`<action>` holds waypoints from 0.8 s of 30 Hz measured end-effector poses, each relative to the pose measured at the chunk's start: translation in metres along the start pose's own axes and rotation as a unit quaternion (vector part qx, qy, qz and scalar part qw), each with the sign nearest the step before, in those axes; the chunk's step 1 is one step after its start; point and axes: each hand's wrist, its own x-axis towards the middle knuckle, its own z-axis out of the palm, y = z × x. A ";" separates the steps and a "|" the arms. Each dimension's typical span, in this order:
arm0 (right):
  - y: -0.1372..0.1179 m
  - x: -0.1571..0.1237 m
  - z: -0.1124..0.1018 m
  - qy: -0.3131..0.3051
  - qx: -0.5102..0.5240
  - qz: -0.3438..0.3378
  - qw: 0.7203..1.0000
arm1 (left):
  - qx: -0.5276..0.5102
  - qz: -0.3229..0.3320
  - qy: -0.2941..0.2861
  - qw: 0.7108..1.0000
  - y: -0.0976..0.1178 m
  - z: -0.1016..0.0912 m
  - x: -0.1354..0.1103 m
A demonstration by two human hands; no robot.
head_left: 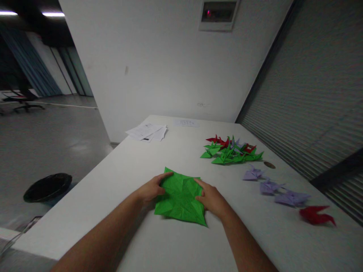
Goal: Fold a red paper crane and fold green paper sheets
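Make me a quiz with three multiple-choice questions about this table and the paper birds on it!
1. Where is the green folded paper?
A. On the floor
B. On the white table, between the left hand and the right hand
C. On the stack of white sheets

2. How many lilac paper cranes lie in the row on the right?
A. One
B. Two
C. Three

3. What state is the green paper in?
A. Lying flat, with crease lines across it
B. Crumpled into a ball
C. Torn in two

Answers:
1. B, because both hands touch it on the tabletop.
2. C, because three lilac cranes sit in a line.
3. A, because creases cross the flat sheet.
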 end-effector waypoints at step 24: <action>-0.027 -0.003 0.057 0.000 -0.302 -0.216 0.929 | 0.699 0.188 -0.048 0.688 -0.035 0.026 -0.003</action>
